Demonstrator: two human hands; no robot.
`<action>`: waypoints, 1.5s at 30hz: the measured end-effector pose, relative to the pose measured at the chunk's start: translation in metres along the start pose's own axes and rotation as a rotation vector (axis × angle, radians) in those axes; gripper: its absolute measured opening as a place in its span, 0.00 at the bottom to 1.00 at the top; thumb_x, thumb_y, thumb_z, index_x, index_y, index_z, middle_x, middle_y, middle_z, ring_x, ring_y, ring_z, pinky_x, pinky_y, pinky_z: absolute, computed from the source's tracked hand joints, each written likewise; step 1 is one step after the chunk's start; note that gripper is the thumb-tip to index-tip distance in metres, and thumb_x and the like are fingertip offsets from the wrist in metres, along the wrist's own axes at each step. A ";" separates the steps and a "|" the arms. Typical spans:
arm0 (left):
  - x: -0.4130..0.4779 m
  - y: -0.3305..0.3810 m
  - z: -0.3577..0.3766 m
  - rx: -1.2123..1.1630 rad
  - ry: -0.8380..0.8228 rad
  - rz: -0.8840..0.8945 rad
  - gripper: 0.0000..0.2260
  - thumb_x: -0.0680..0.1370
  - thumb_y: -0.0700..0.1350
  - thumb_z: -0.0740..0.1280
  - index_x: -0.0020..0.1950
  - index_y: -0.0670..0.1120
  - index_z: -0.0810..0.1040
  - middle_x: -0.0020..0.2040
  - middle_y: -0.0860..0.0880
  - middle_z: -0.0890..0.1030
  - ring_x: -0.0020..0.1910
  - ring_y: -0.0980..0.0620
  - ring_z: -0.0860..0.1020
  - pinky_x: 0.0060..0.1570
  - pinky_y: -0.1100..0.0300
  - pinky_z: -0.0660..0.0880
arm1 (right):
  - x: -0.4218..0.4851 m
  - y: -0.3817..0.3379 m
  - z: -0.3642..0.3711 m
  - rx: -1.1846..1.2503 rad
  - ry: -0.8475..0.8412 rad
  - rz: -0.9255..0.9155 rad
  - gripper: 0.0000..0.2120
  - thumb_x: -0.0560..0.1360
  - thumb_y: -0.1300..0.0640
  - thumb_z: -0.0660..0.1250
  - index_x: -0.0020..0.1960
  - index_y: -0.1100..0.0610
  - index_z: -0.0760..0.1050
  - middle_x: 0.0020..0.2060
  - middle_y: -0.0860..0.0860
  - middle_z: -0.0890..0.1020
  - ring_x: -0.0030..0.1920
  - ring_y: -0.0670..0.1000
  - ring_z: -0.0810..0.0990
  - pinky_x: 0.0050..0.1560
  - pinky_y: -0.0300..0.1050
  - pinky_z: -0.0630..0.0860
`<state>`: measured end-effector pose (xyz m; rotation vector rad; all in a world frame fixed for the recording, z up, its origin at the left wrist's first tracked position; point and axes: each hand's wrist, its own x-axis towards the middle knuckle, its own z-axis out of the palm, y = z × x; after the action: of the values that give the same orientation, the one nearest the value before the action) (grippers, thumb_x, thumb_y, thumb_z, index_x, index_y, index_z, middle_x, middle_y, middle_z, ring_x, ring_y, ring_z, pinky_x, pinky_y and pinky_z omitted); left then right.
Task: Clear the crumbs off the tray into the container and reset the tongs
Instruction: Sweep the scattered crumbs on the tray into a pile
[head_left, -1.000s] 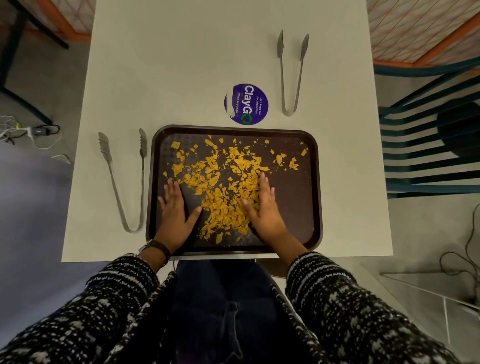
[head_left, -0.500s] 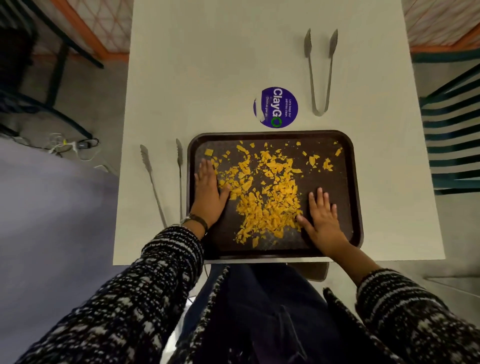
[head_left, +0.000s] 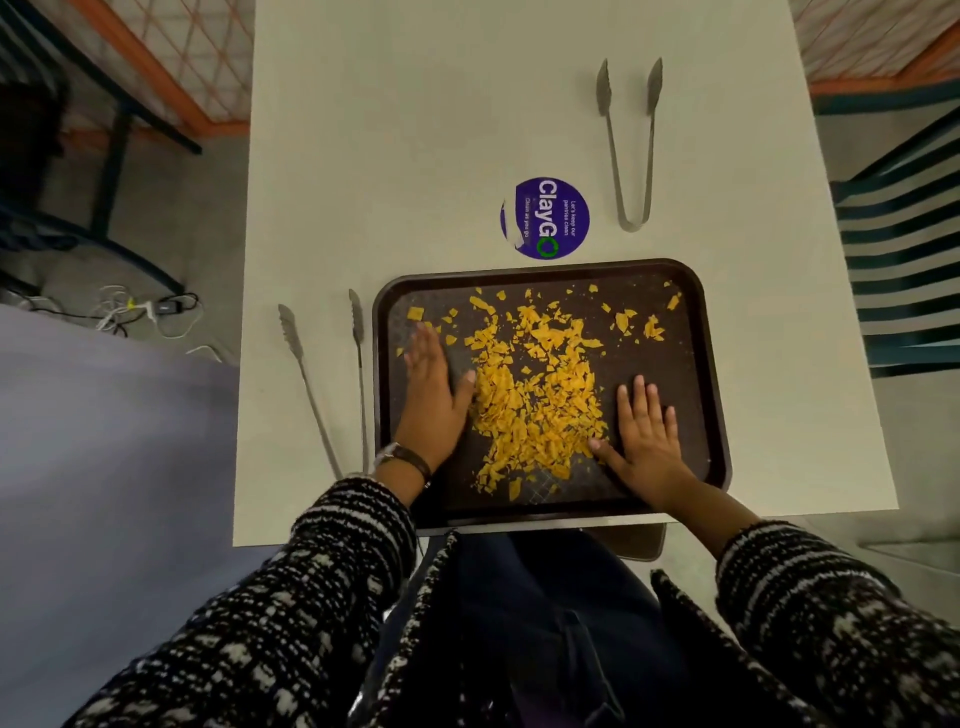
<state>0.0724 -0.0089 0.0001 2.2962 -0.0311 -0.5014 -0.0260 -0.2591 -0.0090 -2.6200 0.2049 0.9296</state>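
Left hand (head_left: 431, 387) and right hand (head_left: 647, 434) lie flat, fingers loosely together, flanking yellow-orange crumbs (head_left: 535, 395) on a dark brown rectangular plastic tray (head_left: 711, 395), bare tray beyond the fingertips.

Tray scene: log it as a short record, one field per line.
tray: brown tray at the near edge of the white table
crumbs: yellow crumbs heaped mid-tray, strays toward the far right corner
left hand: left hand flat on tray, left of the heap
right hand: right hand flat, right of the heap
tongs: left tongs beside tray; far tongs beyond it
sticker: purple sticker
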 end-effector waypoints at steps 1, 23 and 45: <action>0.009 -0.007 -0.007 0.034 0.027 -0.021 0.34 0.79 0.54 0.55 0.75 0.47 0.37 0.77 0.48 0.38 0.73 0.50 0.36 0.71 0.52 0.39 | 0.000 0.000 0.000 -0.005 -0.004 0.000 0.54 0.56 0.21 0.25 0.71 0.55 0.27 0.69 0.49 0.27 0.70 0.50 0.26 0.69 0.50 0.29; 0.033 -0.001 -0.006 0.031 0.004 0.047 0.29 0.80 0.52 0.54 0.76 0.46 0.43 0.78 0.49 0.44 0.73 0.56 0.40 0.72 0.55 0.44 | 0.004 0.011 -0.001 0.134 0.012 -0.037 0.53 0.59 0.20 0.29 0.74 0.52 0.32 0.70 0.47 0.29 0.71 0.47 0.27 0.69 0.47 0.29; 0.031 -0.022 0.003 0.245 0.007 0.169 0.31 0.78 0.56 0.47 0.76 0.40 0.47 0.77 0.42 0.50 0.74 0.55 0.44 0.73 0.57 0.37 | 0.054 0.020 -0.052 0.395 0.519 0.032 0.31 0.80 0.48 0.56 0.76 0.59 0.49 0.77 0.55 0.49 0.77 0.53 0.43 0.77 0.51 0.43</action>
<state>0.0975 -0.0008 -0.0280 2.5057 -0.2959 -0.4202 0.0416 -0.2987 -0.0113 -2.4272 0.5028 0.1681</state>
